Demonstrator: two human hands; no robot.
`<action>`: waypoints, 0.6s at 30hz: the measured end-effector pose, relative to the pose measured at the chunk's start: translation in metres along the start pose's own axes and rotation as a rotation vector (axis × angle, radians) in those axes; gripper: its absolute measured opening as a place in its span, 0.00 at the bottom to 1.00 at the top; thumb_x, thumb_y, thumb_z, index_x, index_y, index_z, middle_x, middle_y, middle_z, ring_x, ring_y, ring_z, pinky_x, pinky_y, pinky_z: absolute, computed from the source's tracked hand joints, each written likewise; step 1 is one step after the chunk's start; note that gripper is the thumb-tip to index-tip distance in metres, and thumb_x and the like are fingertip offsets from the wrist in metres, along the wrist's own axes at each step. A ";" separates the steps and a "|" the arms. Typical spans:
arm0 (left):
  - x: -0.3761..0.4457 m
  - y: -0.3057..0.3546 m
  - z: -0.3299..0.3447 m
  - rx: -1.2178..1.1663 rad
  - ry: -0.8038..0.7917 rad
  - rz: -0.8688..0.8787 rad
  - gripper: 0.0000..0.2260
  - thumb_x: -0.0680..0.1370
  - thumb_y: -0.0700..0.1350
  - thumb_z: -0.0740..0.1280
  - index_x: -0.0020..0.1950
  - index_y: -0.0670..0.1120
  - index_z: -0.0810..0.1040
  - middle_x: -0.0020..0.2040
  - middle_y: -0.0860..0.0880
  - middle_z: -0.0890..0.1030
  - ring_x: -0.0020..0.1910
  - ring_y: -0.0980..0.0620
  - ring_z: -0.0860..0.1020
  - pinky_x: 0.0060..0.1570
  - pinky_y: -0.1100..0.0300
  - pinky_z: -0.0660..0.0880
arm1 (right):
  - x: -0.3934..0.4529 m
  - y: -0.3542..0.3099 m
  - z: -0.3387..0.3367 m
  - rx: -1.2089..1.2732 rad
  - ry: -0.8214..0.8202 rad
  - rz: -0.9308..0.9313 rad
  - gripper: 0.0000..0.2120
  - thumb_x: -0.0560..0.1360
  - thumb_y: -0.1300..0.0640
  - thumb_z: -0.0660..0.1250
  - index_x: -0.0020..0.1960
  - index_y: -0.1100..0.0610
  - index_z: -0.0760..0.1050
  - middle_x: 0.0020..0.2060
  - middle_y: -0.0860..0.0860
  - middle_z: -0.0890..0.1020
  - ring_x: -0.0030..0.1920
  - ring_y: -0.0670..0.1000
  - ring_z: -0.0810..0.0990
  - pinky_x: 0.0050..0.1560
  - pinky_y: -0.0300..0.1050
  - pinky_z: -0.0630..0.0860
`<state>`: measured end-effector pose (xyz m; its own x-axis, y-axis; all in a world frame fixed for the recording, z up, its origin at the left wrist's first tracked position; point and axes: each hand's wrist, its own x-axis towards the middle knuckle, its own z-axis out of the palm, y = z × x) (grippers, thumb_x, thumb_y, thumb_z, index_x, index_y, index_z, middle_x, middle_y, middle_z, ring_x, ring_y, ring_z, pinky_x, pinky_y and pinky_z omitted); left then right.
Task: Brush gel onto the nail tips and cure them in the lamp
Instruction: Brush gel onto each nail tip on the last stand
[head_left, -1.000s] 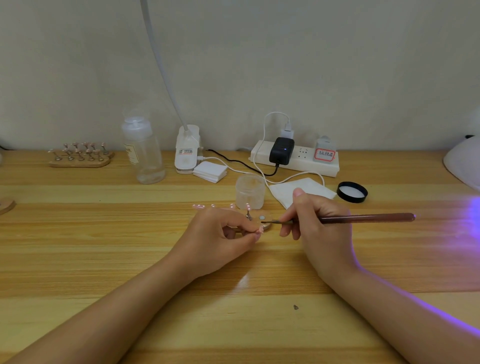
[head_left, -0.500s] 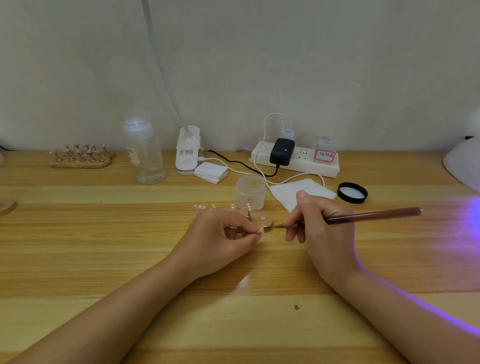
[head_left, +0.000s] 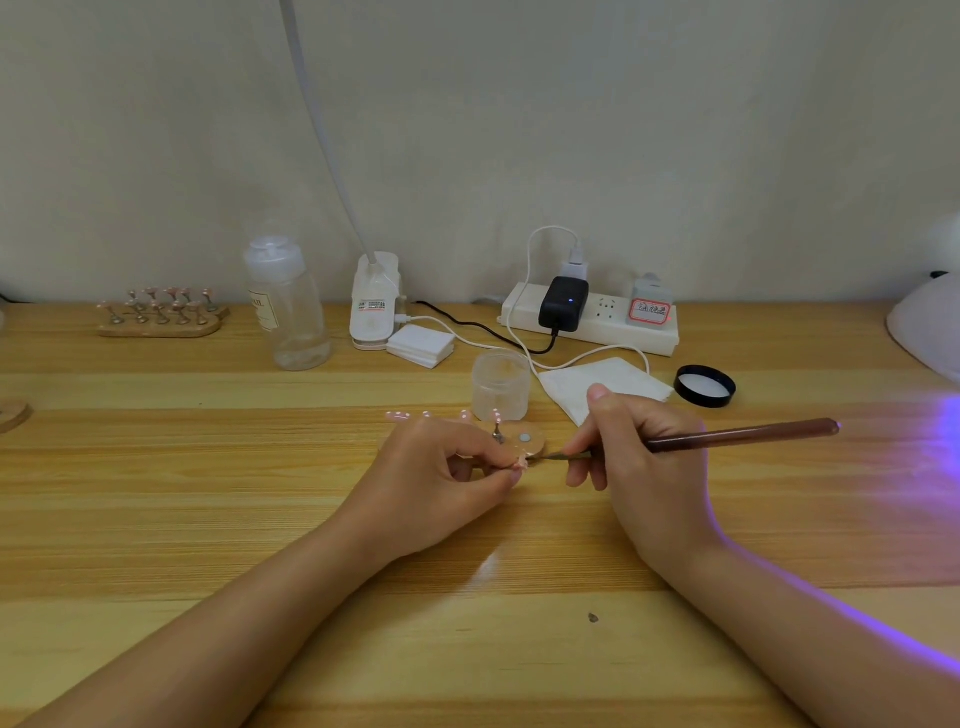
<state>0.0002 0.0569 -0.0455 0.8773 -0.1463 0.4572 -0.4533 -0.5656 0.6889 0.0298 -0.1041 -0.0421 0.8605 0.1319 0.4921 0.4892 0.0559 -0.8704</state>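
My left hand (head_left: 441, 478) pinches a small pink nail tip (head_left: 522, 461) on its stand, just in front of a wooden holder (head_left: 527, 436) that carries more pink tips. A long brown gel brush (head_left: 737, 435) lies in the grip of my right hand (head_left: 644, 467), its bristle end touching the held tip. Right behind the holder stands a frosted gel jar (head_left: 501, 384), lid off. The white curing lamp (head_left: 930, 332) shows only partly at the right edge, and purple light spills over the table.
A black jar lid (head_left: 705, 385) and white wipes (head_left: 602, 387) lie right of the jar. Behind are a power strip (head_left: 592, 322), a desk lamp base (head_left: 374, 301), cotton pads (head_left: 421, 345), a clear bottle (head_left: 288, 306) and another tip holder (head_left: 158, 312).
My right hand has shifted slightly, drawing the brush along the held nail tip and tilting its far end up. The left hand has stayed nearly still.
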 end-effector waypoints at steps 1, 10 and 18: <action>0.000 0.000 0.000 0.001 0.000 0.000 0.16 0.70 0.37 0.72 0.37 0.60 0.77 0.26 0.68 0.73 0.23 0.63 0.66 0.28 0.75 0.63 | 0.001 0.001 0.000 -0.017 0.011 0.003 0.21 0.75 0.56 0.59 0.25 0.51 0.76 0.20 0.51 0.76 0.21 0.42 0.71 0.28 0.32 0.68; 0.000 0.001 0.000 -0.023 -0.009 -0.030 0.17 0.70 0.36 0.72 0.37 0.60 0.78 0.28 0.67 0.76 0.24 0.64 0.68 0.27 0.76 0.62 | -0.001 -0.002 0.001 -0.008 -0.066 0.018 0.20 0.75 0.57 0.59 0.25 0.54 0.76 0.19 0.51 0.76 0.20 0.42 0.71 0.26 0.30 0.67; 0.000 0.000 0.000 -0.049 -0.010 -0.073 0.14 0.70 0.39 0.72 0.39 0.60 0.80 0.34 0.65 0.80 0.24 0.65 0.69 0.29 0.75 0.64 | 0.003 -0.001 0.000 -0.001 0.063 0.056 0.25 0.79 0.60 0.60 0.23 0.53 0.77 0.19 0.53 0.76 0.20 0.43 0.69 0.25 0.33 0.67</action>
<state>0.0001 0.0568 -0.0462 0.9098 -0.1142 0.3990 -0.3948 -0.5350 0.7470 0.0318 -0.1041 -0.0402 0.8937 0.0720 0.4428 0.4402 0.0492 -0.8965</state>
